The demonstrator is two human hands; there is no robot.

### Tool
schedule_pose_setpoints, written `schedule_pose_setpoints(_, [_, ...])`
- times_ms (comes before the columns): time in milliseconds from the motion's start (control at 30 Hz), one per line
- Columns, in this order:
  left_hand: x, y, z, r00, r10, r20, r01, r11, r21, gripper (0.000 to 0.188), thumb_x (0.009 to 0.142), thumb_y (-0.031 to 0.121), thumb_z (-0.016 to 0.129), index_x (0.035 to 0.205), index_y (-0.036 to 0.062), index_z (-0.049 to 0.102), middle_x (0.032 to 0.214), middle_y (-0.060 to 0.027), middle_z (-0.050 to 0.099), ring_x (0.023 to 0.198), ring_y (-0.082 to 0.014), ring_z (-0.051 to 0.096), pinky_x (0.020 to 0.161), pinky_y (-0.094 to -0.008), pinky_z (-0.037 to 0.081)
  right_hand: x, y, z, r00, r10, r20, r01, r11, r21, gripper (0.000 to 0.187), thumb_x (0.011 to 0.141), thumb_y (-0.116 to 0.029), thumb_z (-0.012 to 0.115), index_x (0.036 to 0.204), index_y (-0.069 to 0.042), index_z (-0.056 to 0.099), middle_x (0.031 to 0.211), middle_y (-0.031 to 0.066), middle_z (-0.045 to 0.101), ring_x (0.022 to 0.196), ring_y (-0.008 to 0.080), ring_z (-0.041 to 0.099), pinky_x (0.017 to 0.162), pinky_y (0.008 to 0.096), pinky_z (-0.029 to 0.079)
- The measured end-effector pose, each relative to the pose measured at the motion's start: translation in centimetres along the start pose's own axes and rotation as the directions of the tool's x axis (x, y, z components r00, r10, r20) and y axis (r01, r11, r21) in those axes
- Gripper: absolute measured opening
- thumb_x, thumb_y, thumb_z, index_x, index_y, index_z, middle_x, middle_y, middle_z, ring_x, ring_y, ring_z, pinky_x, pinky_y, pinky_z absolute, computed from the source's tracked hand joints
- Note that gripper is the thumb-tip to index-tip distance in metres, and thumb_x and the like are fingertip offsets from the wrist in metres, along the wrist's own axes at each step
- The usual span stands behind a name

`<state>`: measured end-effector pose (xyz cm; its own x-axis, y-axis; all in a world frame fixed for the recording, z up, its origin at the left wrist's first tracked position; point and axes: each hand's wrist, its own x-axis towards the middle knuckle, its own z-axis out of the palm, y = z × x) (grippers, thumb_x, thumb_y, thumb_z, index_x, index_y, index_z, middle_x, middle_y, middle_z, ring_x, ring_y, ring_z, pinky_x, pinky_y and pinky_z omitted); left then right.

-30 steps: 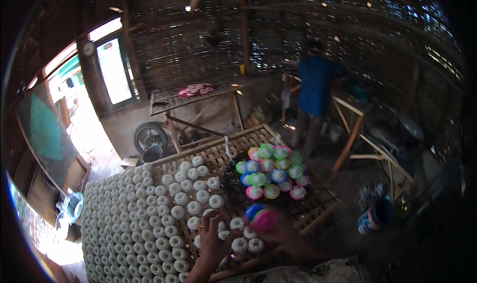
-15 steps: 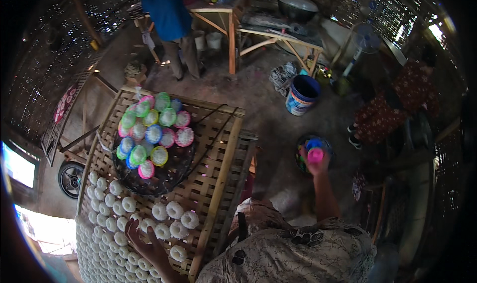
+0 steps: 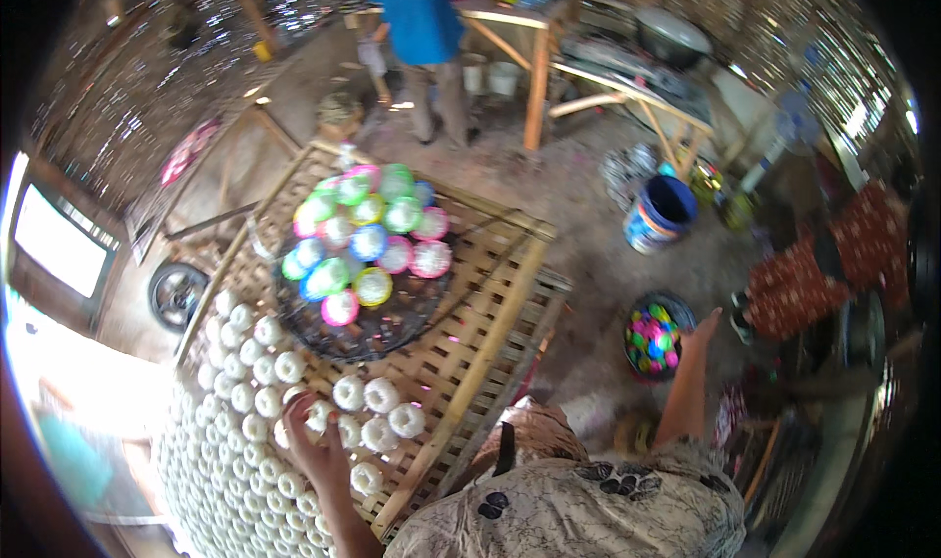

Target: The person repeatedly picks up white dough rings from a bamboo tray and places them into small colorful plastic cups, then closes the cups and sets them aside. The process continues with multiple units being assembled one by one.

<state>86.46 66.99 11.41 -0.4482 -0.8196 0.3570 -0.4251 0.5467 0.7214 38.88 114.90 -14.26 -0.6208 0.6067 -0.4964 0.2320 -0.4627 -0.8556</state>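
Note:
On the woven bamboo rack (image 3: 477, 347), my left hand (image 3: 312, 438) is low over rows of white ring-shaped pieces (image 3: 379, 395). Its thumb and fingers are apart, with a white ring (image 3: 317, 416) showing between them; whether they touch it is unclear. My right hand (image 3: 698, 335) reaches down at the right, fingers stretched out, beside a dark round basin (image 3: 632, 354) on the floor. Small bright plastic cups (image 3: 654, 335) in pink, green, yellow and blue lie in that basin. Farther along the rack, a black round tray (image 3: 392, 340) bears coloured cups (image 3: 369, 242) filled with something white.
A blue bucket (image 3: 659, 215) stands on the floor beyond the basin. A person in blue (image 3: 417, 19) stands by a wooden table (image 3: 510, 11) at the back. Another person in patterned brown clothes (image 3: 818, 269) is at the right. A wheel (image 3: 176, 296) lies left of the rack.
My right hand has let go of the pink and blue cups and drawn to the basin's right side. The whole view has shifted, so the rack appears farther right. My left hand stays over the rings.

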Motion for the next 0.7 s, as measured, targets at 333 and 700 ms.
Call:
schedule_pose_setpoints(333, [7.4, -1.3, 4.4, 0.993, 0.024, 0.120, -0.027, 0.999, 0.020, 0.043, 0.080, 0.018, 0.072, 0.115, 0.0021, 0.054, 0.114, -0.0188, 0.059, 0.107, -0.0376, 0.057, 0.091, -0.0430, 0.045, -40.4, -0.5, 18.1, -0.230, -0.176, 0.957, 0.763, 0.578, 0.290, 0.034, 0.090, -0.030, 0.062, 0.108, -0.001, 0.061, 0.104, 0.0128, 0.062, 0.095, 0.0251, 0.060, 0.084, 0.0355, 0.046])
schedule_pose_setpoints(700, [12.7, -8.9, 9.1, 0.986, -0.104, 0.129, 0.075, 0.974, 0.213, 0.027, 0.084, 0.024, 0.063, 0.088, -0.0030, 0.063, 0.088, -0.0235, 0.064, 0.088, -0.0394, 0.061, 0.081, -0.0470, 0.049, -43.3, 8.0, 22.8, -0.099, -0.039, 0.994, 0.958, 0.266, 0.106, 0.028, 0.088, -0.029, 0.063, 0.085, -0.001, 0.058, 0.069, 0.0176, 0.062, 0.069, 0.0368, 0.063, 0.063, 0.0443, 0.049])
